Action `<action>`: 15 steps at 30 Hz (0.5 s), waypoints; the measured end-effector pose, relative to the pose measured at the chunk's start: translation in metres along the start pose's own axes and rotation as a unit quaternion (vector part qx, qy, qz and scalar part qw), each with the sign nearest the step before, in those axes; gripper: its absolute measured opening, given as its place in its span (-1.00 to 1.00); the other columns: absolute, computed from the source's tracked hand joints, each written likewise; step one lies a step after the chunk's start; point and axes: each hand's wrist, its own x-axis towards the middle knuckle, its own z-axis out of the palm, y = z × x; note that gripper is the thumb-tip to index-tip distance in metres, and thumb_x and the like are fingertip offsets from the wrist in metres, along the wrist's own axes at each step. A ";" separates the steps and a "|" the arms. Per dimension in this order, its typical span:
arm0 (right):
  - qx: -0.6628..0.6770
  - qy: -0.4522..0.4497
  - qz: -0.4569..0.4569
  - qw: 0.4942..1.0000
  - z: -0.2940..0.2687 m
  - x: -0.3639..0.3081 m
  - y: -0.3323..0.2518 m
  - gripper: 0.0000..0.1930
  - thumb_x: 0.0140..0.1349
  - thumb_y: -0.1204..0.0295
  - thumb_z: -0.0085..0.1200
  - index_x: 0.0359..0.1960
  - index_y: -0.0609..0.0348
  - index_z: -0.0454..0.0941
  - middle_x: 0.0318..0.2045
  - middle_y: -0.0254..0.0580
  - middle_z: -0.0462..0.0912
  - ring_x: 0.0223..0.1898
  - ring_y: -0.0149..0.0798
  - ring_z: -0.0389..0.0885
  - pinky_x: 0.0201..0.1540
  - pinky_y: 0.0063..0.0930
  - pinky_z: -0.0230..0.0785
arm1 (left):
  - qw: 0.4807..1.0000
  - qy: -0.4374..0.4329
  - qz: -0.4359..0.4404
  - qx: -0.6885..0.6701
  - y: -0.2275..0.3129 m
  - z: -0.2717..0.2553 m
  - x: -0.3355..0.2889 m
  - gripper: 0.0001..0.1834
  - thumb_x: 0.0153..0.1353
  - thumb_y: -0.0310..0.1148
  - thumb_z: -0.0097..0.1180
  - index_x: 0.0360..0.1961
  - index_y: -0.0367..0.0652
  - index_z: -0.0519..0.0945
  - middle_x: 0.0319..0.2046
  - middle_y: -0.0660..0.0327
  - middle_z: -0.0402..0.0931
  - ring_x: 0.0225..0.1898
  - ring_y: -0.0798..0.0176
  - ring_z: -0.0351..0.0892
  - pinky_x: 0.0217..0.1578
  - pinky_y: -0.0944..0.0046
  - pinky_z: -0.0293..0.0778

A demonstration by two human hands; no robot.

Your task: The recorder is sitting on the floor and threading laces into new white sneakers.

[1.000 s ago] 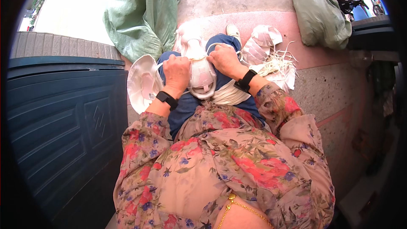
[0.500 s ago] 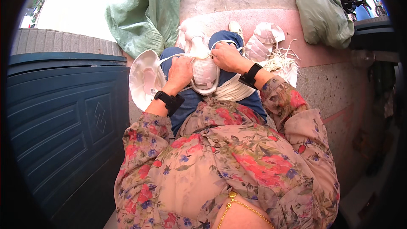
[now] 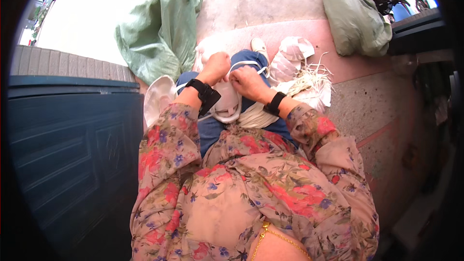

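A pale pink-white shoe upper (image 3: 227, 100) lies between my knees, partly hidden by my hands. My right hand (image 3: 249, 83) is closed above its right side, pinching a white shoelace (image 3: 250, 62) that loops over my right knee. Beyond the upper's middle, my left hand (image 3: 216, 67) is a closed fist turned inward; what its fingers hold is hidden. Another upper (image 3: 158, 97) sits open side up by my left leg. Off-white laces (image 3: 257, 117) are draped over my right thigh.
Right of my right knee are stacked uppers (image 3: 291, 57) and a loose bundle of laces (image 3: 313, 78). A green sack (image 3: 157, 34) slumps at the far left, another sack (image 3: 355, 19) at the far right. A dark blue panelled door (image 3: 72, 140) stands close on my left.
My left hand has moved forward and right, over the upper, and its wrist has turned. My right hand has come slightly left and nearer to me. The whole view has shifted a little.
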 end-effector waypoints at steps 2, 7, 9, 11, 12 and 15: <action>0.028 0.001 0.037 0.999 -0.001 0.001 -0.008 -0.92 -0.04 0.46 -0.04 -0.48 0.15 0.45 -0.53 -0.09 0.49 -0.42 -0.03 0.46 -0.37 -0.18 0.29 | 0.990 -0.104 -0.089 -0.040 -0.003 0.004 0.013 -0.80 0.09 -0.39 -0.05 -0.50 -0.34 0.49 -0.79 0.15 0.42 -0.87 0.36 0.35 -0.89 0.37 0.24; -0.116 -0.021 -0.057 0.991 -0.005 0.003 -0.008 -0.92 -0.09 0.45 -0.04 -0.54 0.07 0.50 -0.57 -0.28 0.53 -0.37 -0.24 0.48 -0.37 -0.34 0.25 | 0.987 -0.079 -0.090 -0.109 -0.006 0.002 0.014 -0.80 0.02 -0.41 0.13 -0.36 -0.32 0.49 -0.69 0.25 0.45 -0.80 0.48 0.35 -0.86 0.50 0.21; -0.186 -0.067 -0.078 0.977 -0.010 0.006 -0.015 -0.92 -0.10 0.43 -0.03 -0.57 0.05 0.53 -0.56 -0.28 0.54 -0.37 -0.27 0.48 -0.36 -0.36 0.23 | 0.988 -0.053 -0.073 -0.128 -0.004 -0.005 0.009 -0.78 0.00 -0.41 0.15 -0.34 -0.32 0.49 -0.66 0.24 0.46 -0.79 0.49 0.35 -0.85 0.50 0.21; -0.282 -0.144 -0.106 0.943 -0.016 0.012 -0.022 -0.88 -0.13 0.38 -0.01 -0.63 0.03 0.59 -0.56 -0.30 0.56 -0.37 -0.32 0.46 -0.35 -0.38 0.18 | 0.991 -0.007 -0.032 -0.127 0.004 -0.014 0.003 -0.73 -0.02 -0.39 0.18 -0.30 -0.33 0.49 -0.60 0.24 0.47 -0.77 0.50 0.35 -0.83 0.52 0.22; -0.285 -0.160 -0.116 0.938 -0.017 0.015 -0.025 -0.87 -0.13 0.37 -0.01 -0.62 0.04 0.59 -0.57 -0.31 0.57 -0.37 -0.29 0.46 -0.33 -0.34 0.18 | 0.992 0.012 -0.030 -0.120 0.005 -0.018 -0.001 -0.72 -0.02 -0.39 0.19 -0.29 -0.33 0.49 -0.57 0.24 0.48 -0.77 0.51 0.33 -0.83 0.53 0.20; -0.316 -0.118 -0.178 0.924 -0.017 0.017 -0.025 -0.89 -0.14 0.36 -0.03 -0.68 -0.02 0.54 -0.51 -0.36 0.48 -0.29 -0.33 0.38 -0.33 -0.40 0.17 | 0.984 0.020 -0.022 -0.178 0.005 -0.029 -0.009 -0.79 0.01 -0.39 0.17 -0.38 -0.30 0.48 -0.61 0.28 0.45 -0.80 0.53 0.28 -0.85 0.53 0.14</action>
